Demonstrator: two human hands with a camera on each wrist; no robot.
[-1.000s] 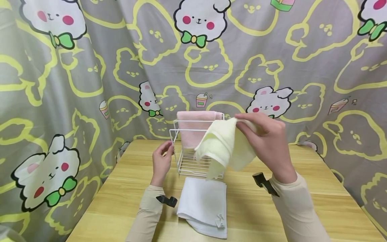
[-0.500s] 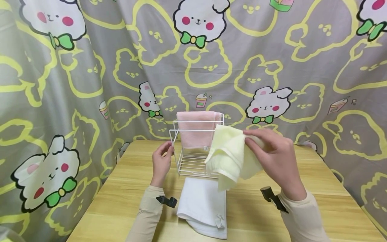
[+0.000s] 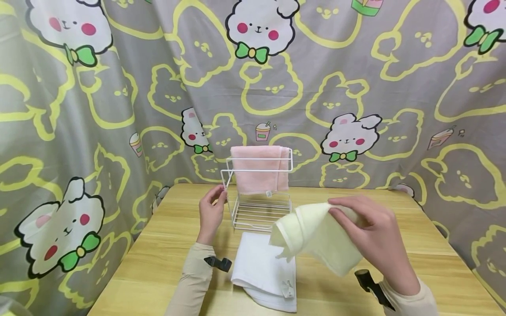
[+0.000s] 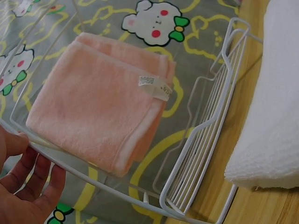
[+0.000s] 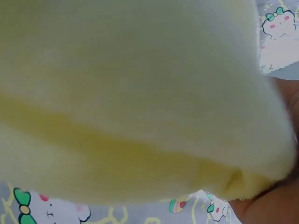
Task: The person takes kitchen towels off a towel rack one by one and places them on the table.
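My right hand (image 3: 375, 237) pinches a pale yellow towel (image 3: 316, 232) by its upper edge, in front and to the right of a white wire rack (image 3: 261, 170). The towel hangs loosely, partly over a folded white towel (image 3: 261, 263) on the table. In the right wrist view the yellow towel (image 5: 140, 93) fills most of the picture and hides most of the fingers. My left hand (image 3: 212, 210) holds the rack's left upright; in the left wrist view its thumb and fingers (image 4: 56, 182) close on the wire. A folded pink towel (image 4: 93, 98) drapes over the rack's rear bar.
The rack stands on a wooden table (image 3: 166, 245), its wire base shelf (image 3: 261, 213) low above the top. A patterned grey curtain (image 3: 336, 87) hangs behind and at the left. The white towel lies directly in front of the rack.
My right hand has carried the yellow towel down, rightward and away from the rack, uncovering the rack's right side and the pink towel. The left hand stays on the rack.
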